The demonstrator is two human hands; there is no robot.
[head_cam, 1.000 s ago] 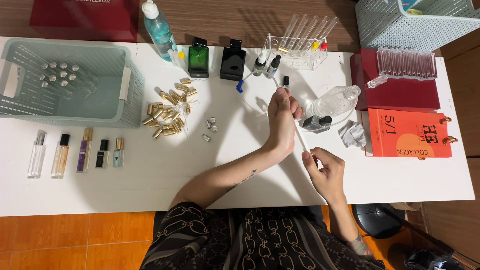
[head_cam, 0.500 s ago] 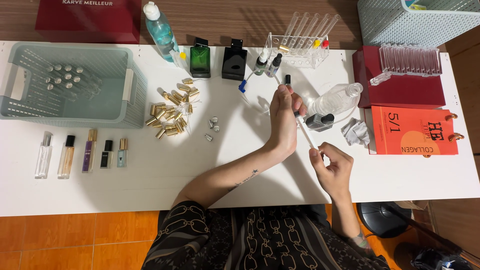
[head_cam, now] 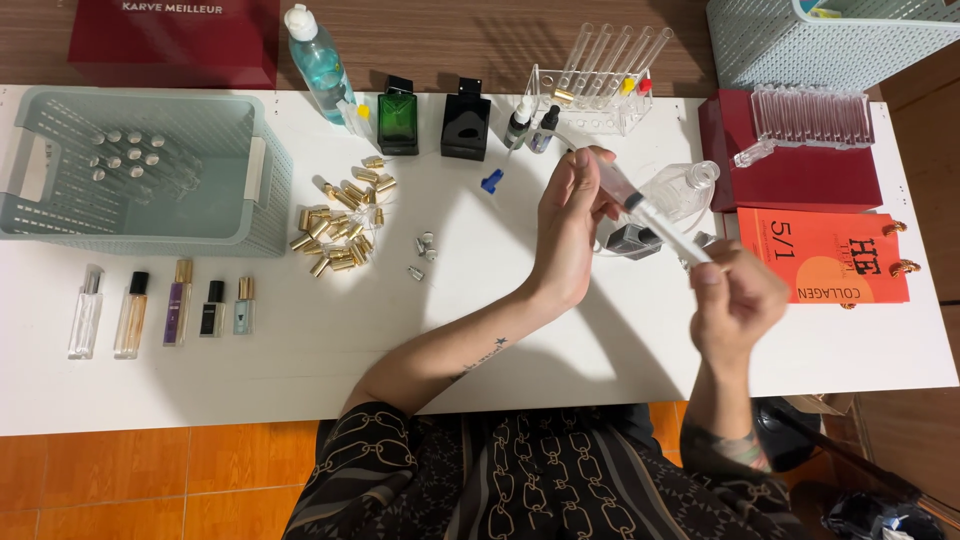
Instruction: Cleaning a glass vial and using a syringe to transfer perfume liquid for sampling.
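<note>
My left hand (head_cam: 568, 218) grips the barrel of a clear syringe (head_cam: 628, 196), raised above the white table (head_cam: 300, 350). The syringe slants from upper left down to the right. My right hand (head_cam: 735, 300) pinches the far end of its white plunger (head_cam: 680, 238), which is drawn well out. A thin clear tube with a blue end piece (head_cam: 490, 181) curves away from the syringe tip over the table. A small dark bottle (head_cam: 630, 241) and a clear plastic bottle lying on its side (head_cam: 690, 186) sit just under the syringe.
A teal basket (head_cam: 262, 170) with vials stands at the left, with a row of small perfume bottles (head_cam: 160, 312) in front. Gold caps (head_cam: 340, 225), silver caps (head_cam: 422, 256), green (head_cam: 397, 116) and black (head_cam: 466, 121) bottles, a tube rack (head_cam: 598, 95), a red box (head_cam: 790, 185) and an orange booklet (head_cam: 825, 256) surround the hands.
Both hands lifted the syringe and tilted it flatter. My right hand moved up and to the right, drawing the plunger out. The blue end piece shifted slightly down to the right.
</note>
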